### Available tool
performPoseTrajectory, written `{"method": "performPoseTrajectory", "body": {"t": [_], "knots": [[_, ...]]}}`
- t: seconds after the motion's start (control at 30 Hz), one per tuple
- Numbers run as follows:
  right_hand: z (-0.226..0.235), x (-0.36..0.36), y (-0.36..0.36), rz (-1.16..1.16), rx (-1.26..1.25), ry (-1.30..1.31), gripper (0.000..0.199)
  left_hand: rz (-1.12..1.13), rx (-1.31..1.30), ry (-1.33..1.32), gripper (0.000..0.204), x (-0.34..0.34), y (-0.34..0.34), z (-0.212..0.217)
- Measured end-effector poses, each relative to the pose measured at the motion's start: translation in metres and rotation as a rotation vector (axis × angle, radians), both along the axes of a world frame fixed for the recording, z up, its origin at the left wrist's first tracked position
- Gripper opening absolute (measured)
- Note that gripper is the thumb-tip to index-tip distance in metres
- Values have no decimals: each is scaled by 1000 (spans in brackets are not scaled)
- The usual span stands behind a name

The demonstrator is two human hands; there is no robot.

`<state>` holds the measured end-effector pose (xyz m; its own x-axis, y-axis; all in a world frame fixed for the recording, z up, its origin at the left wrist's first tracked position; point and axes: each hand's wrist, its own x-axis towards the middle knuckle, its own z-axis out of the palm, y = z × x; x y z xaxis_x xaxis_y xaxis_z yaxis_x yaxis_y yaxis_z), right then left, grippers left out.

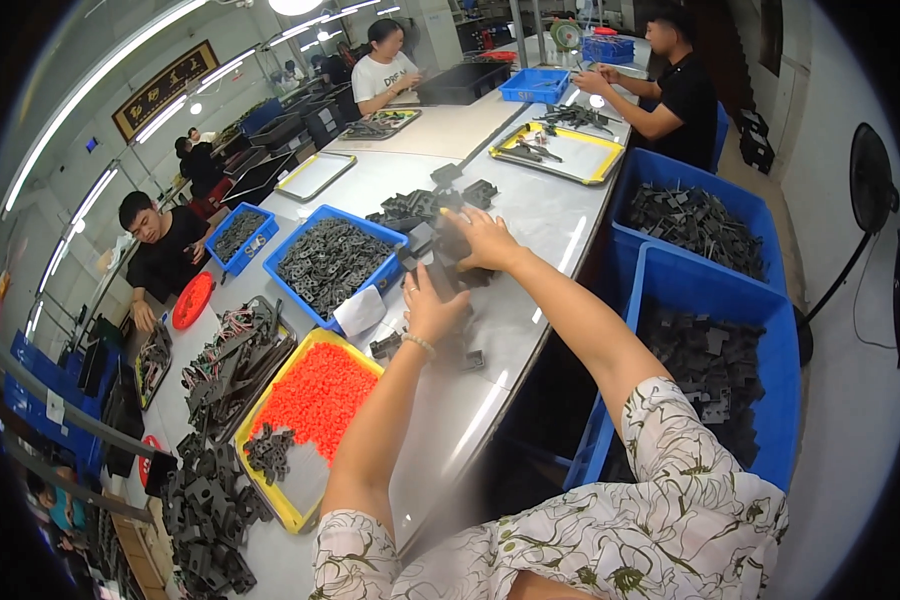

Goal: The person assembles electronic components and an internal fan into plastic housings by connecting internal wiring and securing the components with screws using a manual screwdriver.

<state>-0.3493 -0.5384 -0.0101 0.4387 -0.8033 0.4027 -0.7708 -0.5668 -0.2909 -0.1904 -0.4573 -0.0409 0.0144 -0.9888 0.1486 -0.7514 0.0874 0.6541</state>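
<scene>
My left hand (434, 308) and my right hand (486, 243) reach over the white table, facing each other around a cluster of dark grey plastic parts (430, 243). Fingers on both hands are spread and lie against or close to the parts. The parts between my palms are smeared by motion, so their exact shape and my grip on them are unclear. More dark grey parts (410, 208) lie just beyond my hands. A few loose pieces sit on the table below my left hand.
Left of my hands stand a blue bin of small dark parts (370, 232) and a yellow-rimmed tray (245, 440) of red-orange pieces. Loose dark parts (205, 520) cover the near left. Large blue bins (785, 400) stand right of the table edge (510, 370). Several people sit around.
</scene>
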Motion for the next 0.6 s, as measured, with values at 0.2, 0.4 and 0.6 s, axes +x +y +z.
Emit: {"method": "performPoseTrajectory", "body": {"t": [0.2,0.4,0.6], "knots": [[9,13,1,-165,61,-60,93,173,-101,-43,94,-12,19,7],[6,-64,69,81,-180,-436,68,22,-332,-163,88,-37,59,-1],[-66,-250,185,-409,185,-705,63,-636,-328,68,77,-138,132,4]]}}
